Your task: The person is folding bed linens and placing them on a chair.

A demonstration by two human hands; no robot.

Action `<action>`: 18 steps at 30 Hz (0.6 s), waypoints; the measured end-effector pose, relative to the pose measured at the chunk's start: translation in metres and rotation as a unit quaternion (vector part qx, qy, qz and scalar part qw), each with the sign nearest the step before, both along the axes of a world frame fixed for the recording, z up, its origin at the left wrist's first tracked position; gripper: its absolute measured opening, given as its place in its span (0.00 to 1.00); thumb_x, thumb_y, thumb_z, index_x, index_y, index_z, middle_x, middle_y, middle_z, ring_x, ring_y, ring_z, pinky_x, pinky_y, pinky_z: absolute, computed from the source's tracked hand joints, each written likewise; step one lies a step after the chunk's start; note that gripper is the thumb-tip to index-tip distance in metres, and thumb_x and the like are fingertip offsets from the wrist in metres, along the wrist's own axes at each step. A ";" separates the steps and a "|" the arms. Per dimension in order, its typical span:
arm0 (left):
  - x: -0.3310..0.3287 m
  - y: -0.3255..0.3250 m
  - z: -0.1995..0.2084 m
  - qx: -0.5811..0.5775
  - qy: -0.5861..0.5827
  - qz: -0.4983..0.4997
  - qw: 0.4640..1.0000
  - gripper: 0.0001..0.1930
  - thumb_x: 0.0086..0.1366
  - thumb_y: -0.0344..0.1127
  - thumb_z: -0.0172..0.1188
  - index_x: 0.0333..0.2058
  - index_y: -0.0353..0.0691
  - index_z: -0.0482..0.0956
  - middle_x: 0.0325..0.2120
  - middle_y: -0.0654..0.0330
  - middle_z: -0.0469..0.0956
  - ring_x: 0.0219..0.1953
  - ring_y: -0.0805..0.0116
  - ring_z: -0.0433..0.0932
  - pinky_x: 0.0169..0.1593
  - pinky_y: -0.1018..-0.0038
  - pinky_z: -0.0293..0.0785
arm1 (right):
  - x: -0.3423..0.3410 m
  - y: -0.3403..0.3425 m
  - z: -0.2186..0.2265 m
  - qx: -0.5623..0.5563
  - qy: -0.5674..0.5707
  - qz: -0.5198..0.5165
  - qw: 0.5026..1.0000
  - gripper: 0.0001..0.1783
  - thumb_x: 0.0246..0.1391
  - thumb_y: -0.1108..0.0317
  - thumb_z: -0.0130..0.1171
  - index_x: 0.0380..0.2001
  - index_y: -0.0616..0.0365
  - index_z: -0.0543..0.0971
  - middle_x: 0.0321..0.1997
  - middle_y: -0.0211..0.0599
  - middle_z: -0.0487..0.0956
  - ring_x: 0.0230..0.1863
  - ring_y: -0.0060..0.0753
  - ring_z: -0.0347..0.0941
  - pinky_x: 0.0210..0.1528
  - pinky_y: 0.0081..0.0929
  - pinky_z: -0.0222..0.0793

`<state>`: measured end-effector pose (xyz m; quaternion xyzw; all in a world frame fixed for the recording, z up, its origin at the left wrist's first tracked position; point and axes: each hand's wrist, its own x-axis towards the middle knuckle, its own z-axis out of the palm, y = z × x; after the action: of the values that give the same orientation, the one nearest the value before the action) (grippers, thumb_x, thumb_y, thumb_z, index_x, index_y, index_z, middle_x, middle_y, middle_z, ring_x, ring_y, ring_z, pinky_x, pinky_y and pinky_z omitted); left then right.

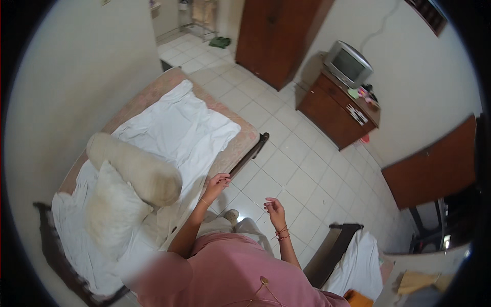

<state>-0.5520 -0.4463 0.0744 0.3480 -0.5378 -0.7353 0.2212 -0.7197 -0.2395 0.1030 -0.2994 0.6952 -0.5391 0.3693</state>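
Observation:
My left hand is held in the air beside the edge of the bed, its fingers loosely stretched, with nothing in it. My right hand hovers over the tiled floor, fingers slightly bent and apart, also holding nothing. Nearest to the left hand lies a rumpled white sheet, spread unevenly over a pinkish patterned mattress. A long beige bolster rests across the sheet. Against it leans an off-white pillow, stained in places.
A dark wooden bed frame post stands at the mattress corner. Another bed with a white cloth is at the lower right. Farther off are a brown wardrobe, a cabinet bearing a television, and a brown door.

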 end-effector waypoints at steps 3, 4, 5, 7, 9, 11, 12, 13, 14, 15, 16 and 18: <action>0.001 -0.002 0.016 0.010 -0.005 0.079 0.997 0.12 0.60 0.31 0.42 0.41 0.40 0.68 0.33 0.62 0.73 0.31 0.77 0.70 0.37 0.81 0.67 | -0.038 -0.032 0.003 0.000 -0.008 0.029 1.000 0.12 0.51 0.68 0.46 0.39 0.56 0.70 0.31 0.31 0.73 0.32 0.22 0.69 0.33 0.18 0.64; 0.003 -0.001 0.021 0.022 -0.008 0.105 0.994 0.12 0.60 0.32 0.42 0.41 0.40 0.69 0.33 0.61 0.73 0.30 0.77 0.70 0.37 0.81 0.66 | -0.050 -0.047 0.003 0.001 -0.010 0.062 0.998 0.12 0.51 0.68 0.46 0.39 0.56 0.70 0.31 0.31 0.73 0.32 0.22 0.69 0.33 0.18 0.64; 0.007 0.000 0.022 0.014 -0.008 0.129 0.991 0.12 0.60 0.31 0.41 0.41 0.40 0.69 0.33 0.61 0.73 0.31 0.77 0.70 0.36 0.81 0.67 | -0.059 -0.060 0.001 0.005 -0.013 0.079 0.997 0.12 0.51 0.68 0.46 0.40 0.56 0.70 0.31 0.32 0.74 0.32 0.22 0.69 0.33 0.18 0.64; 0.024 0.007 0.014 -0.013 0.012 0.197 0.980 0.11 0.60 0.31 0.42 0.41 0.40 0.69 0.32 0.61 0.73 0.31 0.77 0.70 0.36 0.80 0.68 | -0.064 -0.086 0.003 0.018 -0.023 0.127 0.992 0.12 0.49 0.72 0.46 0.39 0.57 0.70 0.29 0.33 0.74 0.30 0.22 0.69 0.30 0.16 0.63; 0.032 0.016 0.019 -0.056 0.030 0.265 0.962 0.11 0.59 0.29 0.42 0.40 0.39 0.69 0.31 0.60 0.72 0.29 0.76 0.70 0.34 0.81 0.69 | -0.072 -0.111 0.001 0.029 -0.021 0.204 0.978 0.12 0.49 0.70 0.46 0.39 0.56 0.70 0.30 0.33 0.74 0.31 0.22 0.69 0.32 0.18 0.64; 0.047 0.035 0.011 -0.013 0.036 0.360 0.932 0.11 0.59 0.29 0.42 0.40 0.39 0.69 0.31 0.60 0.73 0.29 0.77 0.71 0.34 0.81 0.69 | -0.072 -0.138 0.001 0.036 -0.020 0.285 0.958 0.12 0.50 0.69 0.46 0.39 0.56 0.70 0.32 0.32 0.74 0.32 0.22 0.69 0.33 0.19 0.65; 0.054 0.045 0.008 0.030 0.050 0.414 0.909 0.10 0.60 0.29 0.42 0.40 0.39 0.69 0.31 0.61 0.73 0.28 0.77 0.71 0.34 0.82 0.69 | -0.070 -0.152 0.001 0.031 -0.014 0.329 0.944 0.12 0.50 0.69 0.46 0.39 0.56 0.70 0.32 0.32 0.74 0.32 0.22 0.69 0.33 0.19 0.65; 0.059 0.058 0.008 0.035 0.075 0.455 0.887 0.10 0.59 0.30 0.43 0.40 0.40 0.69 0.30 0.62 0.73 0.28 0.79 0.71 0.33 0.83 0.69 | -0.068 -0.166 0.001 0.026 -0.007 0.370 0.929 0.12 0.49 0.69 0.46 0.39 0.56 0.70 0.32 0.32 0.74 0.32 0.21 0.69 0.33 0.18 0.64; 0.064 0.070 0.011 0.033 0.075 0.483 0.872 0.10 0.59 0.30 0.43 0.40 0.40 0.69 0.30 0.62 0.73 0.28 0.79 0.71 0.33 0.83 0.69 | -0.066 -0.180 -0.001 0.023 -0.001 0.404 0.915 0.12 0.49 0.69 0.46 0.39 0.56 0.70 0.32 0.31 0.74 0.31 0.20 0.69 0.33 0.17 0.64; 0.069 0.082 0.014 0.040 0.040 0.513 0.857 0.11 0.60 0.33 0.43 0.41 0.40 0.69 0.31 0.62 0.73 0.29 0.77 0.71 0.34 0.82 0.68 | -0.063 -0.195 -0.004 0.022 -0.002 0.431 0.902 0.12 0.49 0.69 0.46 0.39 0.56 0.70 0.31 0.30 0.74 0.31 0.20 0.69 0.32 0.16 0.64; 0.074 0.095 0.015 0.049 0.005 0.542 0.839 0.12 0.61 0.36 0.43 0.42 0.41 0.69 0.32 0.62 0.73 0.30 0.76 0.71 0.36 0.81 0.68 | -0.057 -0.209 -0.005 0.021 -0.004 0.458 0.889 0.12 0.49 0.70 0.45 0.39 0.56 0.70 0.31 0.30 0.74 0.31 0.19 0.68 0.32 0.15 0.63; 0.080 0.123 0.013 0.049 -0.002 0.595 0.802 0.13 0.61 0.36 0.43 0.42 0.41 0.69 0.33 0.63 0.73 0.30 0.76 0.72 0.36 0.80 0.67 | -0.040 -0.231 -0.004 0.008 -0.006 0.511 0.860 0.12 0.49 0.70 0.45 0.39 0.56 0.70 0.31 0.29 0.74 0.30 0.19 0.68 0.32 0.15 0.63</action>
<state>-0.4724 -0.3229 0.0877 0.6117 -0.1882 -0.4838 0.5969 -0.7596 -0.4706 0.0992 -0.6065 0.4469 -0.2713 0.5990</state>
